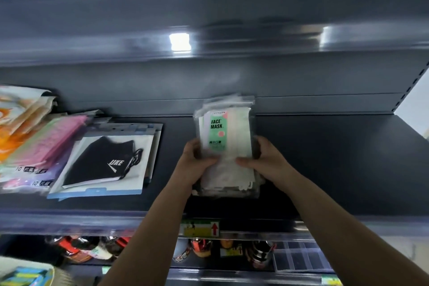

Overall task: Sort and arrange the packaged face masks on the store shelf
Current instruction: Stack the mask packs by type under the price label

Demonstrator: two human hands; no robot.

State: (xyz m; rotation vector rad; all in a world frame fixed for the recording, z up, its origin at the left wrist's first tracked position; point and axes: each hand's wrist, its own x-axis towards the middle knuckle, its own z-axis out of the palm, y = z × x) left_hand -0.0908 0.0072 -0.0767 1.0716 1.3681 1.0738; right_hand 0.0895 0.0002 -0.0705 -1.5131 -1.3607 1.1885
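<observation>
Forearms: both of ours reach up and forward from the bottom edge, converging on one bundle at mid-shelf.
Left hand point(197, 162): we curl its fingers round the left edge of the face mask packs point(226, 146), thumb pressed on the front.
Right hand point(260, 158): it mirrors the left, fingers wrapped behind the right edge and thumb across the lower front.
Why held so: gripping from both sides, we judge, squares the loose packets into one even stack before it is set down.
Where the bundle is: on or just above the dark shelf point(325, 158), near its back panel; whether it rests on the deck we cannot tell.
Count in hand: one green "FACE MASK" label faces us, with several clear packets behind and below it; the blur hides the exact number.
Black mask packs point(104, 160): a small pile lying flat, well left of our hands, one black mask on top, at least two cards under it.
Pink mask packs point(46, 146): overlapping further left, at least two "10" labels showing.
Orange packets point(16, 114): heaped at the far left edge, number unclear.
Price tag point(200, 227): one on the shelf lip, red arrow pointing up.
Lower shelf: bottles point(202, 248) in a row, too blurred to count.
</observation>
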